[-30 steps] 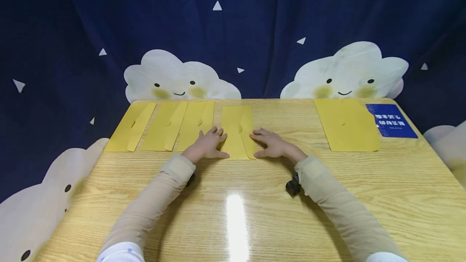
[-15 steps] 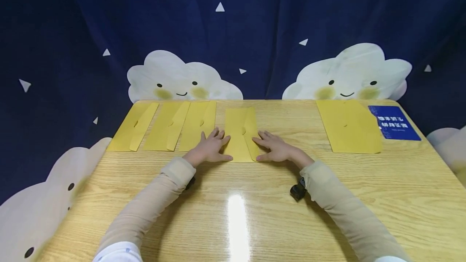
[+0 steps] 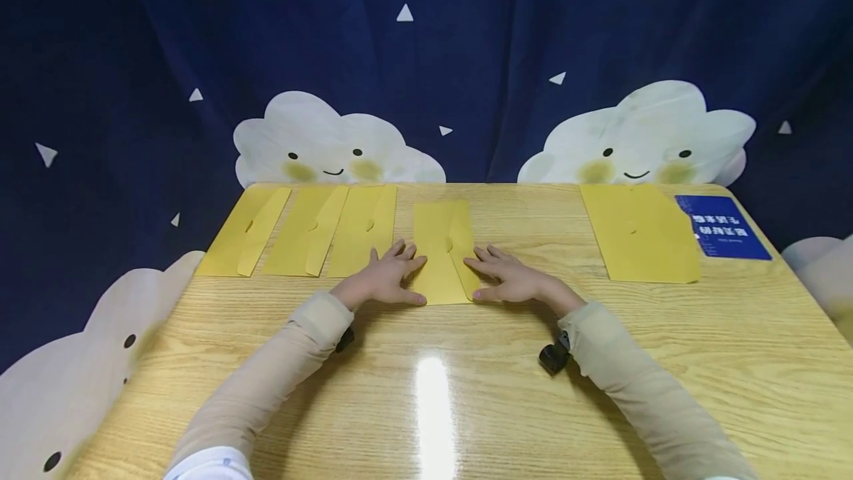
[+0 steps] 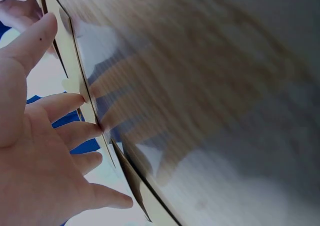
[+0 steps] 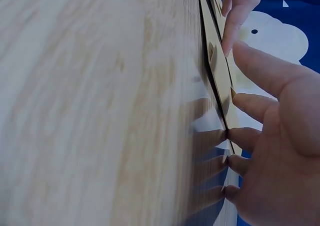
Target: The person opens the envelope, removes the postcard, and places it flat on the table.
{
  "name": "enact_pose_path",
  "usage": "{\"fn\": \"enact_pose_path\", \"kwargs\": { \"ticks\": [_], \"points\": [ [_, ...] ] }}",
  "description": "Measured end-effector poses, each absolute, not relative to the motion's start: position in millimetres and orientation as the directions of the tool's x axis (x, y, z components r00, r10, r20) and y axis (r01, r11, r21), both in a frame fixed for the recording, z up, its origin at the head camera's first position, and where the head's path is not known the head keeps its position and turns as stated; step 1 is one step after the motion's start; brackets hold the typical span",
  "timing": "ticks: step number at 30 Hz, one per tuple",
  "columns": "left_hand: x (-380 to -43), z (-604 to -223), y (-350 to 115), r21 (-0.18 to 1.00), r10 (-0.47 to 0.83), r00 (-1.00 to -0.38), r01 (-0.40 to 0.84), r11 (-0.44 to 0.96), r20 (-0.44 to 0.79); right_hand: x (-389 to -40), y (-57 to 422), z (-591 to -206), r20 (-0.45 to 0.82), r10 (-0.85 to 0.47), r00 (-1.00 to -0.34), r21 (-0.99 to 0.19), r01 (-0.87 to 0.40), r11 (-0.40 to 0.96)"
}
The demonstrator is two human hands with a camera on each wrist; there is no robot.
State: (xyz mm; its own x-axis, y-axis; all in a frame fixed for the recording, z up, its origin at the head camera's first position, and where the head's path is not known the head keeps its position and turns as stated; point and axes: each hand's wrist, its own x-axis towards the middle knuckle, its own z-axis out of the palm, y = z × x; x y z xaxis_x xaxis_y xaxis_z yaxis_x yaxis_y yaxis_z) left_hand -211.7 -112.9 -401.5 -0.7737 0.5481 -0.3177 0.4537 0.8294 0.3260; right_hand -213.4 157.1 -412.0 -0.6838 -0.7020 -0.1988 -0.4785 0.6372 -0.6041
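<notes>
In the head view a yellow paper envelope (image 3: 433, 272), its slanted flap folded along the right side, lies flat at the middle of the table. My left hand (image 3: 383, 278) rests at its left edge, thumb and fingertips touching or very near the paper. At the opposite edge, my right hand (image 3: 514, 278) lies with its fingers spread over the flap's border. Both wrist views show straight, parted fingers; the left hand (image 4: 45, 156) and right hand (image 5: 285, 136) reach down to the tabletop by thin yellow edges. Neither hand curls round the envelope.
Several yellow things lie along the far edge: three folded envelopes (image 3: 243, 232) at left and a wider yellow sheet (image 3: 636, 235) with a cut corner at right. It lies beside a blue card (image 3: 726, 227) with white lettering. A dark blue curtain (image 3: 466, 58) hangs behind the table (image 3: 506, 406).
The middle envelope has slid a little toward me, with both hands moving along at its sides. The other envelopes, the wide sheet and the blue card keep their places on the table.
</notes>
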Motion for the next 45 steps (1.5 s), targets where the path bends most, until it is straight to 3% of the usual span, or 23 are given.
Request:
{"fn": "enact_pose_path", "kwargs": {
  "ticks": [21, 45],
  "points": [
    [-196.2, -404.8, -108.7, 0.323, 0.599, -0.745, 0.512, 0.796, -0.293, -197.8, 173.8, -412.0, -0.21, -0.727, -0.653, -0.651, -0.461, 0.603],
    [-170.8, -403.9, -99.8, 0.25, 0.637, -0.726, 0.587, 0.77, -0.258, -173.9, 186.9, -406.2, -0.211, -0.747, -0.63, -0.628, -0.498, 0.598]
  ]
}}
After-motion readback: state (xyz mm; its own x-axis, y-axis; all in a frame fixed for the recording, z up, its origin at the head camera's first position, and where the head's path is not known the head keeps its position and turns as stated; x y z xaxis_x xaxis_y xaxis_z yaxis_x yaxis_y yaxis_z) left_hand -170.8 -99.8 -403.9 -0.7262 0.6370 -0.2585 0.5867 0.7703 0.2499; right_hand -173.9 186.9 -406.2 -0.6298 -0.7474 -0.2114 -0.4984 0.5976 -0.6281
